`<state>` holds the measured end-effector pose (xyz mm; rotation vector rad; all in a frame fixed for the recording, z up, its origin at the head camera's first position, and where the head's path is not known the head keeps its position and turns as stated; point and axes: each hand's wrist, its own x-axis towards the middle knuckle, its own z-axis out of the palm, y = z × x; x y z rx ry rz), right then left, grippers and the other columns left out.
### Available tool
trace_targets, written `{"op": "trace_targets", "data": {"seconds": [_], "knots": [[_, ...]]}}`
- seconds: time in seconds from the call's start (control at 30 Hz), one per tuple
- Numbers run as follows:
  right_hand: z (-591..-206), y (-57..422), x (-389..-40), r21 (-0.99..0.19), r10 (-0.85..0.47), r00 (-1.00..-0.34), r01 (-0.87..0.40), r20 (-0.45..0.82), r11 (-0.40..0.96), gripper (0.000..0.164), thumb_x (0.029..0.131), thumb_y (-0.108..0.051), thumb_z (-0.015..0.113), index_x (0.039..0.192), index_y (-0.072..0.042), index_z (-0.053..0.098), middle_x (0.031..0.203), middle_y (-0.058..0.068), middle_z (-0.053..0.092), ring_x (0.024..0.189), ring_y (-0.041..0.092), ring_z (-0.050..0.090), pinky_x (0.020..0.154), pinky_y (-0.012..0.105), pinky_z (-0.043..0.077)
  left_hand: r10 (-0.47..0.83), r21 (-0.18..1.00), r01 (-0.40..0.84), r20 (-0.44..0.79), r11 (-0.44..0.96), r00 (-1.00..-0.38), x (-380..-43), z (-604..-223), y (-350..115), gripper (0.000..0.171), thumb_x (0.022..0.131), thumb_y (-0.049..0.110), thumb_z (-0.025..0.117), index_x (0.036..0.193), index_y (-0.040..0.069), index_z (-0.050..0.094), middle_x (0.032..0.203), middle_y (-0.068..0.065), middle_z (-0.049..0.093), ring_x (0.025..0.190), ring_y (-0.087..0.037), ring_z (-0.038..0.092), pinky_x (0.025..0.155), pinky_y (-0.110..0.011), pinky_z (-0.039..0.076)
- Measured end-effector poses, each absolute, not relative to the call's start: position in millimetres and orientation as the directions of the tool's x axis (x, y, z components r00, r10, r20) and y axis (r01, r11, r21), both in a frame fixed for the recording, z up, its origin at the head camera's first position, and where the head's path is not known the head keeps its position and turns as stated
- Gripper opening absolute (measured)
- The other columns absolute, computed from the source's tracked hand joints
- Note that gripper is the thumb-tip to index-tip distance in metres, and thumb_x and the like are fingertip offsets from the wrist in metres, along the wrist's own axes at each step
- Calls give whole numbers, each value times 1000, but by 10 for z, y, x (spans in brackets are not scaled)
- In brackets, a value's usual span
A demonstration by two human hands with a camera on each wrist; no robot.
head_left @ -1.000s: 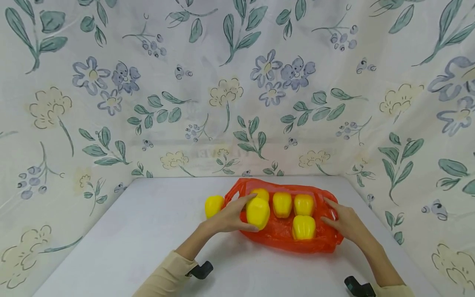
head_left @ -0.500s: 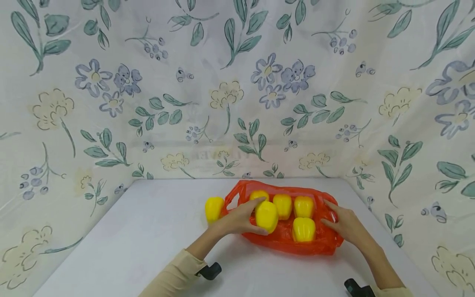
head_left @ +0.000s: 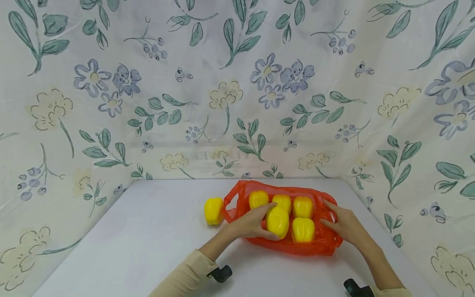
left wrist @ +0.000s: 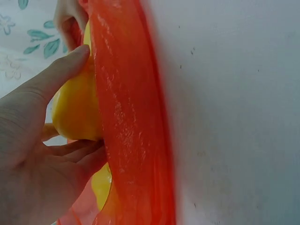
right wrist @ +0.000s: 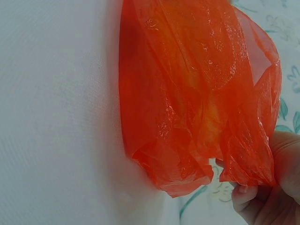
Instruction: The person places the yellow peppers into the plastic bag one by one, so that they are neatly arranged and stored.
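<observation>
My left hand [head_left: 252, 224] grips a yellow bell pepper [head_left: 277, 222], thumb toward the near side, over the opening of a red plastic bag [head_left: 308, 247]. In the left wrist view this bell pepper [left wrist: 77, 110] sits between thumb and fingers, partly hidden behind the bag's near wall [left wrist: 126, 112]. Several more yellow bell peppers [head_left: 303, 230] rest inside the bag. My right hand [head_left: 346, 222] holds the bag's right end; in the right wrist view, the thumb and fingers of the right hand [right wrist: 276, 197] pinch the thin red plastic [right wrist: 248, 159].
Another yellow bell pepper [head_left: 213, 211] stands on the white table [head_left: 148, 239], just left of the bag's left handle [head_left: 231, 202]. A flower-patterned cloth [head_left: 222, 103] hangs behind the table and along its sides. Small black cameras [head_left: 222, 273] are strapped at both wrists.
My left hand has moved right and slightly nearer with its bell pepper, uncovering the pepper at the bag's back left. The right hand keeps its place at the bag's right end.
</observation>
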<state>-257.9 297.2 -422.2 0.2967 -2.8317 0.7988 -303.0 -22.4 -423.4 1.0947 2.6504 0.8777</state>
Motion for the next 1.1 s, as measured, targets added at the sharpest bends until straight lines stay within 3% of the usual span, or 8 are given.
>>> {"op": "trace_targets", "data": {"seconds": [0.63,1.1], "knots": [[-4221,2975,-2570,-484,-147,-956,-257,254,836,68,88,-22,72,145,2,43,125,30,61,96,30,62,69,33,62,672,542,580,36,608,-740,-3095,-4379,-76,96,78,53,77,155,29,26,147,7,47,132,-15,45,104,-41,50],[-4218,2984,-2572,-494,-144,-963,-241,227,835,70,88,-25,72,146,1,41,125,30,60,95,29,62,70,34,62,678,530,590,37,609,-734,-3080,-4420,-14,95,80,54,74,156,26,23,148,4,47,134,-16,45,108,-41,47]]}}
